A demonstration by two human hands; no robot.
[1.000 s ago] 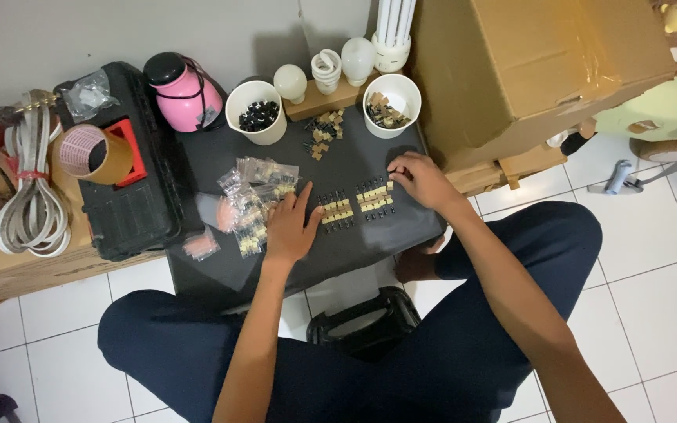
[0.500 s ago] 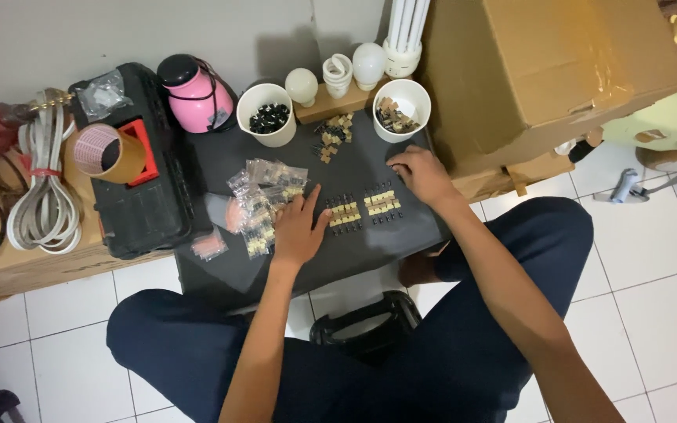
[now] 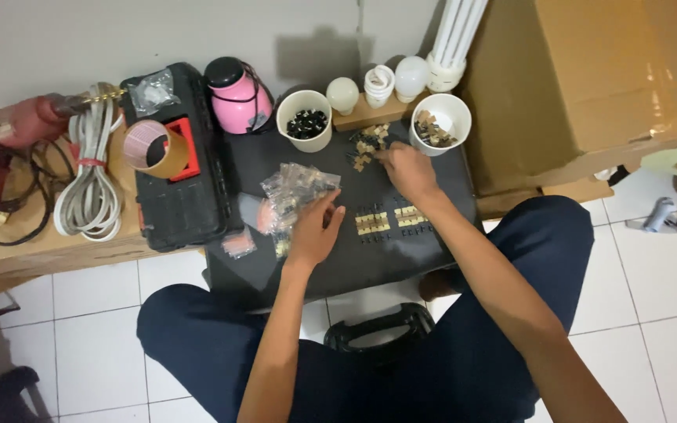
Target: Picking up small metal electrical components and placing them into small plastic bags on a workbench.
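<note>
Right hand (image 3: pixel 406 168) at about 1 o'clock on the dark work mat (image 3: pixel 448 235), fingers curled down onto a loose pile of small tan components (image 3: pixel 368 145); whether anything is pinched, impossible to tell. Left hand (image 3: pixel 315 227) near centre, palm down, fingers spread and holding nothing, resting beside clear plastic packets (image 3: pixel 295 188) at its 11 o'clock. Two neat rows of tan components (image 3: pixel 391 221) lying at 3 o'clock of the left hand. Two white cups (image 3: pixel 304 121) at 12 o'clock. Black toolbox (image 3: pixel 174 196) at 9 o'clock.
</note>
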